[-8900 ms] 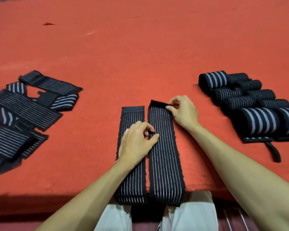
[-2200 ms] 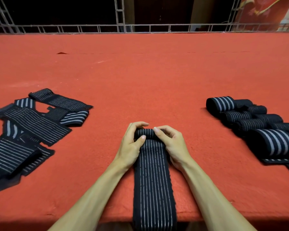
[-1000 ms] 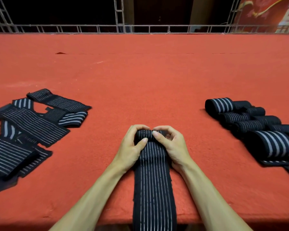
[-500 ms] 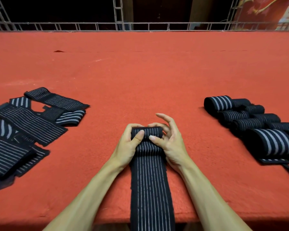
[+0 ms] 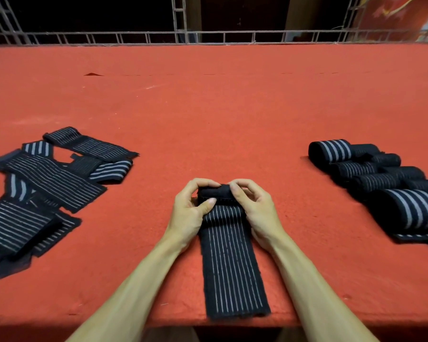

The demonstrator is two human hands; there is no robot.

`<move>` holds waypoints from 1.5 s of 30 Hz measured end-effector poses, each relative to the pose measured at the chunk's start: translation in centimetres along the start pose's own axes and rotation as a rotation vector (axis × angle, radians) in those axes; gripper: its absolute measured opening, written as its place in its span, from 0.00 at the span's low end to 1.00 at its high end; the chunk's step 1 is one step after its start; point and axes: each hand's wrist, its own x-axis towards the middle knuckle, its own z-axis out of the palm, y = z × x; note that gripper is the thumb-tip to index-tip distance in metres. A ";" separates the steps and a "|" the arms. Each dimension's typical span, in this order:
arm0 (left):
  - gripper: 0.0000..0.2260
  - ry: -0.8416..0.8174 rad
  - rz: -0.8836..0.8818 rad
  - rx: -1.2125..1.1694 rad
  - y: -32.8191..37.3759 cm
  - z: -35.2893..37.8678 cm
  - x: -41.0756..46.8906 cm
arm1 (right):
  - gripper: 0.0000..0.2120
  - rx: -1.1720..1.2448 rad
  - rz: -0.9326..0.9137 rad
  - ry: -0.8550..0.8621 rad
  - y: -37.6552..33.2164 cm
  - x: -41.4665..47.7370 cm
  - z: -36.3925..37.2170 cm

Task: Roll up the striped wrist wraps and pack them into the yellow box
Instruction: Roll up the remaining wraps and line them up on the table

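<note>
A black wrist wrap (image 5: pixel 232 262) with thin white stripes lies lengthwise on the red table in front of me, its near end at the table's front edge. Its far end is wound into a small roll (image 5: pixel 214 192). My left hand (image 5: pixel 190 213) grips the roll's left side, thumb on the flat strip. My right hand (image 5: pixel 255 208) pinches the roll's right side. The yellow box is not in view.
A heap of flat unrolled wraps (image 5: pixel 45 188) lies at the left. Several rolled wraps (image 5: pixel 381 178) sit at the right, near the table's edge. The red table (image 5: pixel 220 114) stretches far back to a metal railing (image 5: pixel 208 37).
The roll has grown and moved towards me along the strip. The free tail, which hung over the front edge, now ends on the table. My right fingers have closed onto the roll again.
</note>
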 end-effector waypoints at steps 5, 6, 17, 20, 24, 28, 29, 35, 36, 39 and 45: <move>0.14 -0.043 0.000 0.144 0.4 0.1 -0.1 | 0.08 0.094 -0.003 -0.003 0.1 -0.1 -0.5; 0.13 -0.065 -0.001 0.173 0.4 0.1 -0.1 | 0.10 0.129 -0.005 -0.019 0.1 -0.2 -0.6; 0.14 -0.030 -0.128 -0.018 0.6 0.4 0.1 | 0.16 0.307 -0.066 -0.158 -0.5 -0.5 -1.0; 0.12 -0.006 -0.137 -0.097 0.6 0.1 0.0 | 0.17 0.372 0.022 -0.189 -0.8 -0.5 -1.1; 0.10 0.037 -0.164 -0.179 0.8 -0.3 -0.1 | 0.14 0.325 0.116 -0.093 -0.7 -0.2 -0.4; 0.10 0.001 -0.177 -0.217 1.1 -0.4 -0.2 | 0.17 0.186 0.085 -0.041 -0.4 -0.2 0.1; 0.11 -0.006 -0.172 -0.206 1.1 -0.4 -0.3 | 0.17 0.161 0.079 -0.031 -0.4 -0.2 0.1; 0.11 -0.012 -0.099 -0.078 0.6 -0.5 -0.1 | 0.09 0.082 0.050 0.000 -0.3 -0.2 0.0; 0.11 -0.026 -0.100 -0.070 0.5 -0.6 -0.1 | 0.10 0.097 0.061 0.006 -0.4 -0.3 0.0; 0.12 -0.087 -0.100 -0.085 0.5 -0.7 -0.1 | 0.10 0.179 0.087 -0.008 -0.5 -0.4 -0.1; 0.20 -0.077 -0.165 0.087 0.7 0.5 -0.1 | 0.20 0.245 0.034 -0.140 -0.5 -0.5 -0.5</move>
